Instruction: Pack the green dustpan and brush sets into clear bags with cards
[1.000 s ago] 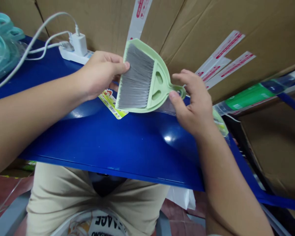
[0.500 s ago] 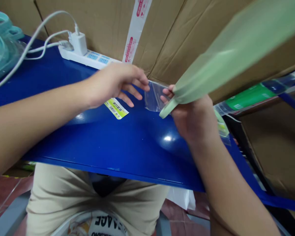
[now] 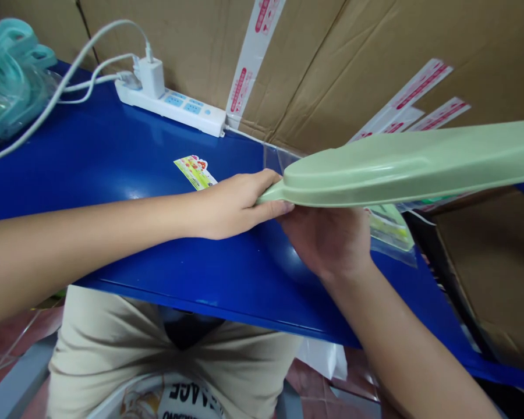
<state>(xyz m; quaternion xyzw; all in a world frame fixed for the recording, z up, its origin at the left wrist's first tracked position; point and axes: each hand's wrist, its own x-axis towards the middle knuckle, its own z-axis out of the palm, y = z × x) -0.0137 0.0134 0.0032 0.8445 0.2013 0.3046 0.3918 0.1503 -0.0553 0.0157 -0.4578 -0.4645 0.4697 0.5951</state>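
Note:
A long light green plastic piece [image 3: 402, 166] with a narrow end stretches from the middle past the right edge of the head view. Around that narrow end, my left hand [image 3: 244, 203] is closed, its thumb along the near side. My right hand [image 3: 332, 238] is closed against the underside of the same piece, palm up, most of its fingers hidden behind it. Behind both hands, part of a clear plastic bag [image 3: 279, 156] shows. A yellow-green printed card [image 3: 195, 170] lies on the blue table [image 3: 157, 256], just beyond my left wrist.
A white power strip [image 3: 174, 107] with a plugged-in charger and white cables runs along the cardboard [image 3: 323, 75] at the back. Turquoise plastic items [image 3: 20, 75] are piled at the far left. A bagged green item [image 3: 390, 227] lies by the table's right edge.
My left hand has moved right and closed on the green piece's narrow end. The piece has turned from slanting upward to nearly level, showing its side.

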